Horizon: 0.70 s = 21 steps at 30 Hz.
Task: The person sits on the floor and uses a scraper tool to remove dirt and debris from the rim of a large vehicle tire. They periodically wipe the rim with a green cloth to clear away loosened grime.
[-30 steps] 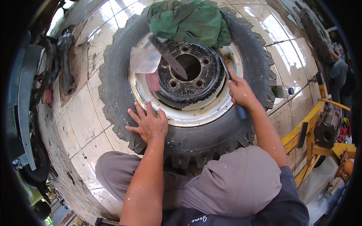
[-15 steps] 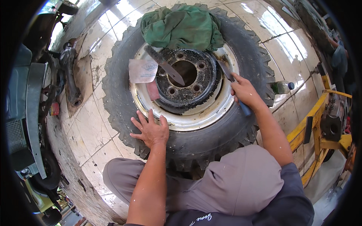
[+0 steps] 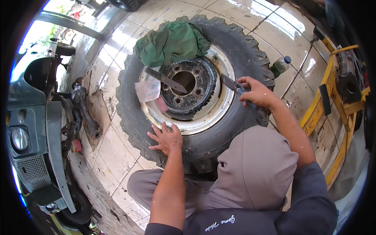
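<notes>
We now grip the scraper (image 3: 228, 82) in our right hand (image 3: 256, 94) nearer us along the rim (image 3: 196, 127), likely a fresh patch; left hand (image 3: 167, 140) stays open against the tyre (image 3: 211, 145).

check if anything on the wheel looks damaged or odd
The black wheel disc has a ragged lower-right edge against white, as if paint flaked. A loose knife lies oddly, its tip over the center hole.

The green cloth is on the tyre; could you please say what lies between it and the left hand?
Between the green cloth and left hand, the head view shows a loose knife, part of the black wheel disc, a pink sheet and pale rim.
</notes>
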### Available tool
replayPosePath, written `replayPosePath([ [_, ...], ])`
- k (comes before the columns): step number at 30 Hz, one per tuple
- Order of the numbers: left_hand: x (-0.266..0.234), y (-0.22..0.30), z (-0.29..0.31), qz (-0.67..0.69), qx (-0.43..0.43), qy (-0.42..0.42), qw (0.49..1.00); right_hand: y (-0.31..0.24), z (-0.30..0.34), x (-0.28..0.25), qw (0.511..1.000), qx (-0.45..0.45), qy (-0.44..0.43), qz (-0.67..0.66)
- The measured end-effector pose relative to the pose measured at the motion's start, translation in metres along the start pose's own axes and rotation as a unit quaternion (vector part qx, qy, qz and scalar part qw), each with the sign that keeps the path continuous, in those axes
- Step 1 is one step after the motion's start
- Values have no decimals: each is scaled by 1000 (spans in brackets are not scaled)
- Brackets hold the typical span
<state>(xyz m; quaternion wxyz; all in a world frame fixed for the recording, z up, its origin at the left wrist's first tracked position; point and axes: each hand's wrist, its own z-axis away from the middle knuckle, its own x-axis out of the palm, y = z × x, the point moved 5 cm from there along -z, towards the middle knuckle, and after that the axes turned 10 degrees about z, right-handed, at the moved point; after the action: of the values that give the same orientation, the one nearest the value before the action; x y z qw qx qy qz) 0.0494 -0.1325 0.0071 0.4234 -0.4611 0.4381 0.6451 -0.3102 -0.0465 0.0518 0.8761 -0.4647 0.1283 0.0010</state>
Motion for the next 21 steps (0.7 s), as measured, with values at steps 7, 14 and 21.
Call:
replayPosePath([
  [7, -1, -2, -2, 12, 1, -3, 1000, -18, -3, -27, 958, -135, 71, -244],
  [14, 3, 0, -2, 15, 1, -4, 1000, 2, -79, -17, 961, -161, 202, 96],
  [21, 7, -2, -4, -4, -4, 8, 1000, 1, -112, -27, 974, -112, 181, -80],
])
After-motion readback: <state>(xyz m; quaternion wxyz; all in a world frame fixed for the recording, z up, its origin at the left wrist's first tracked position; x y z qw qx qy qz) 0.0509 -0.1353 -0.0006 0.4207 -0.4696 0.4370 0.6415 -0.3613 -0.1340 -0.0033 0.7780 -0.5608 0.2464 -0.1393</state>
